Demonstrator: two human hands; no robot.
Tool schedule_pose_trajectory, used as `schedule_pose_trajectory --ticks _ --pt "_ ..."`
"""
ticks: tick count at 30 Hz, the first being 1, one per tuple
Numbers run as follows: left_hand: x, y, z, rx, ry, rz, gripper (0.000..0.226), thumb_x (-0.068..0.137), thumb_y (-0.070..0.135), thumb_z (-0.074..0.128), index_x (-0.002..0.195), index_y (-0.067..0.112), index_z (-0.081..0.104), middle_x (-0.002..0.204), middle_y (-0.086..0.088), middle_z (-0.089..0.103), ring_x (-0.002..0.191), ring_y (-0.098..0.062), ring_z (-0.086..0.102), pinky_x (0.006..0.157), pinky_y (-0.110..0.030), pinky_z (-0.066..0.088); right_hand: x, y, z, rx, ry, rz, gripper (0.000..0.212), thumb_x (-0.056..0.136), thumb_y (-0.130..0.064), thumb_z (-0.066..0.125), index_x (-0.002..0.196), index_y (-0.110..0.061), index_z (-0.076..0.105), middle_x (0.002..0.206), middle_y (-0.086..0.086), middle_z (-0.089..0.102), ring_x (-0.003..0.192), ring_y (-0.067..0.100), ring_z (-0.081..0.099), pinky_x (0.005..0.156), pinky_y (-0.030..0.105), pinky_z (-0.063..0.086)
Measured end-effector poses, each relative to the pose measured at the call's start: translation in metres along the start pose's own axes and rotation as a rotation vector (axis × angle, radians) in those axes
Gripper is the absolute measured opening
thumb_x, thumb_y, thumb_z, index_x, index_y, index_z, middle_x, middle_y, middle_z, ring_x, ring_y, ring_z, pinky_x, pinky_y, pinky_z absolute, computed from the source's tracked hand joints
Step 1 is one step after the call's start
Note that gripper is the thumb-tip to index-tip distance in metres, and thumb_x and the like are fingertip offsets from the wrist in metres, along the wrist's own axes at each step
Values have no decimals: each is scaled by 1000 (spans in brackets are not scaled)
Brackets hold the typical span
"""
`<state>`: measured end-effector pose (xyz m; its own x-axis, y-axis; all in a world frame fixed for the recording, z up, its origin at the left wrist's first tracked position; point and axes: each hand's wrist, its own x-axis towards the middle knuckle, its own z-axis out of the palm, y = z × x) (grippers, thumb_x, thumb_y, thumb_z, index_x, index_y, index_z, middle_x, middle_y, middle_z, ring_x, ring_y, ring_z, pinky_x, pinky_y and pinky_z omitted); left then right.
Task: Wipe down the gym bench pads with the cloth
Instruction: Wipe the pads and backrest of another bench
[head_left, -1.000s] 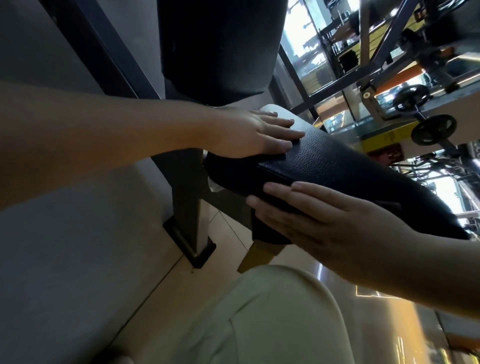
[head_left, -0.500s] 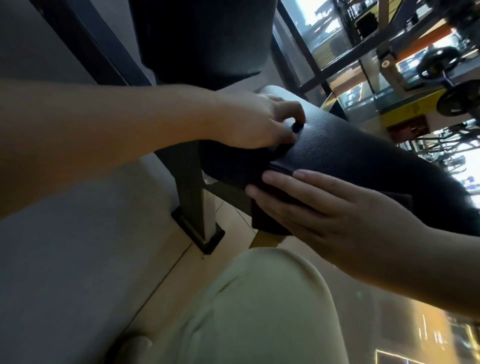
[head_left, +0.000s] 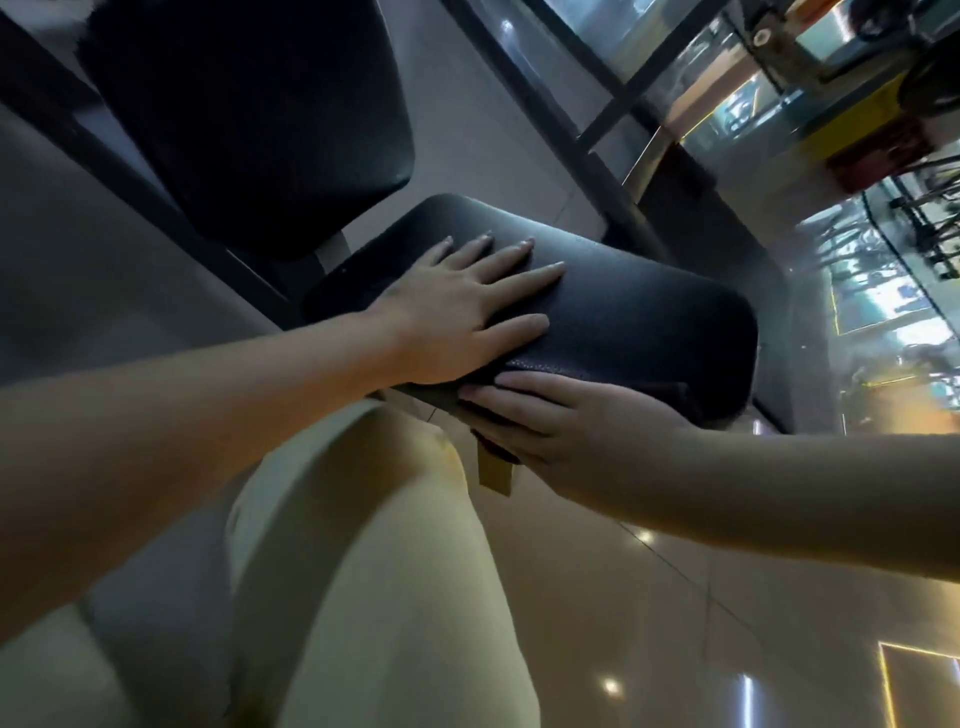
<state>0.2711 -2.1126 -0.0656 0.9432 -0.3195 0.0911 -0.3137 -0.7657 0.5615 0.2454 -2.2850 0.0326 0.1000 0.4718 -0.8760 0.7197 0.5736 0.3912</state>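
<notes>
The black seat pad (head_left: 649, 322) of the bench fills the middle of the view, with the black back pad (head_left: 249, 114) tilted above it at the upper left. My left hand (head_left: 457, 312) lies flat on the top of the seat pad, fingers spread, holding nothing. My right hand (head_left: 561, 421) presses a dark cloth (head_left: 672, 388) against the near side edge of the seat pad. Only the cloth's edges show past my fingers.
My knee in cream trousers (head_left: 374, 571) is just below the pad. A black frame bar (head_left: 156, 208) runs diagonally at the left. Glossy floor tiles (head_left: 727, 623) spread to the lower right. Other gym machines (head_left: 883, 130) stand at the upper right.
My left hand's fingers curled half a second ago and now lie flat and spread on the pad top. My right hand has stayed on the near edge. The view has tilted lower.
</notes>
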Motion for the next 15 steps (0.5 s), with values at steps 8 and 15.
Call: schedule_pose_trajectory --ticks 8,15 --pt "10 30 0 -32 -39 -239 74 84 72 6 153 46 0 166 1 -5 152 -26 -7 121 -53 -3 -52 -27 66 38 204 284 63 93 -23 65 151 -23 39 163 5 19 151 23 10 124 33 -2" --pt "6 27 4 -45 71 -233 82 76 79 0 152 48 8 165 5 4 152 -20 0 122 -46 0 -9 -13 16 -57 16 190 57 98 -17 50 152 -11 32 164 19 1 149 39 -8 104 51 -16"
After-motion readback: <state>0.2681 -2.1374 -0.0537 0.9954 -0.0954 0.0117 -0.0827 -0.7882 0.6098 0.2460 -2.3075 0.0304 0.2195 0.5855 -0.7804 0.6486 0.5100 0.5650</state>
